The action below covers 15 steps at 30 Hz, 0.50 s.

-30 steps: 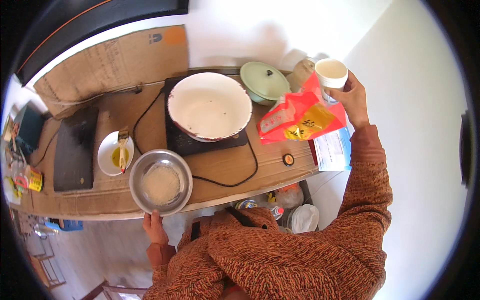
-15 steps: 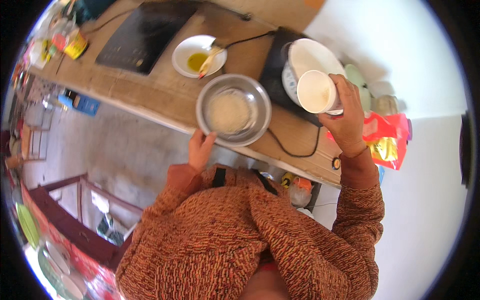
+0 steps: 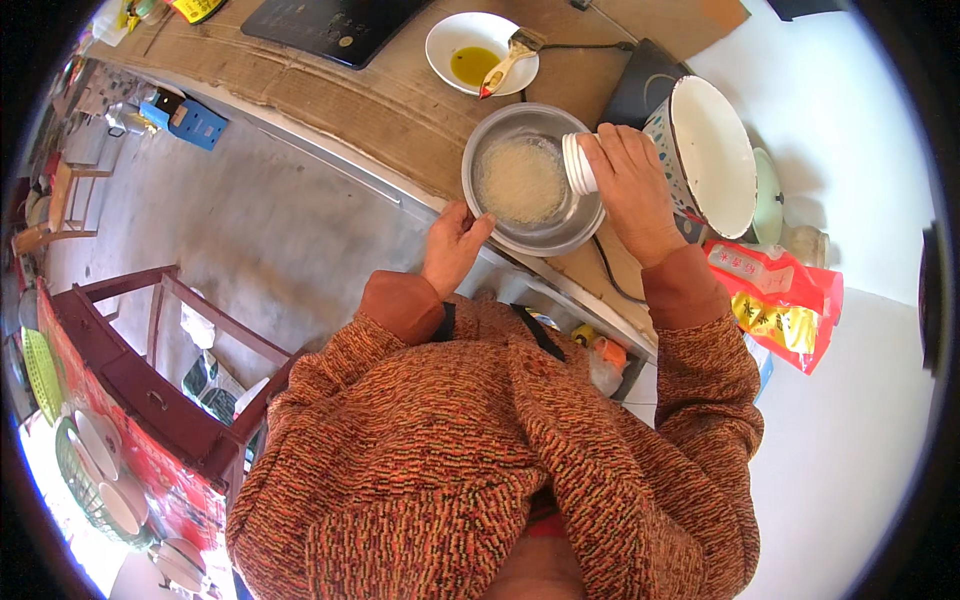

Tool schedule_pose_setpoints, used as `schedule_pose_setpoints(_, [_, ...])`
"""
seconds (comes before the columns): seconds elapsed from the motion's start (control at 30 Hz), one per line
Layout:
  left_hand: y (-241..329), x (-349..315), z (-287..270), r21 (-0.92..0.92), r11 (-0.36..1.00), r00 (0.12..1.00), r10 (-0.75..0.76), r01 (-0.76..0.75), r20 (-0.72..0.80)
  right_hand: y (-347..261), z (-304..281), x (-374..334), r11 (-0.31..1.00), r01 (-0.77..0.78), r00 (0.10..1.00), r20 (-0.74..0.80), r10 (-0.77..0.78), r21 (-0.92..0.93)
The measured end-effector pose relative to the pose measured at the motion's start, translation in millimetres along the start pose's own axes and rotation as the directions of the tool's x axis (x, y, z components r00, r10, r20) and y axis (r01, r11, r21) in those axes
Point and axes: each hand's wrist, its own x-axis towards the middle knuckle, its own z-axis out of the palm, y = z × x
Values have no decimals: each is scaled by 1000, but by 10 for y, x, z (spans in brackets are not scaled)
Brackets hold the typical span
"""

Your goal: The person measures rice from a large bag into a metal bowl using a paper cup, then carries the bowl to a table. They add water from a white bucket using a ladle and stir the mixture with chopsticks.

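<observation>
Cup (image 3: 574,164), white, mouth tipped left over steel bowl (image 3: 558,237) on table (image 3: 400,105); right hand (image 3: 635,190), back up, fingers wrapped round cup. Left hand (image 3: 453,248), fingers narrow, grips bowl's near rim. Red bag (image 3: 785,300): dark characters on yellow panel.

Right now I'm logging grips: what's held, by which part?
The right hand holds a white cup by its side; the left hand, a metal bowl by its near rim.

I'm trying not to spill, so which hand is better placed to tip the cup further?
Probably your right hand: it holds the white cup tilted over the metal bowl. Your left hand is at the bowl's near rim, apart from the cup.
</observation>
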Motion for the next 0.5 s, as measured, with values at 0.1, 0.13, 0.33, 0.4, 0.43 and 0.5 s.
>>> schedule_pose_setpoints(0.1, [-20, -13, 63, -146, 985, 989, 78, -96, -129, -33, -59, 22, 995, -74, 996, -51, 77, 66])
schedule_pose_setpoints(0.13, [-2, -27, 64, -160, 983, 989, 72, -93, -133, -53, -85, 12, 988, -114, 990, -68, 121, 101])
schedule_pose_setpoints(0.33, [92, -83, 90, -245, 969, 995, 3, -27, -99, -229, -189, -471, 647, -505, 789, 1, 615, 571])
schedule_pose_setpoints(0.4, [63, -94, 45, -253, 966, 997, -62, 50, -38, -228, -163, -714, 423, -511, 704, 82, 706, 749])
schedule_pose_setpoints(0.43, [73, -117, 36, -306, 950, 995, -89, 69, -54, -233, -158, -819, 297, -495, 664, 135, 736, 817])
schedule_pose_setpoints(0.5, [118, -188, 25, -413, 905, 986, -147, 102, -79, -300, -201, -1019, 132, -446, 615, 195, 764, 885])
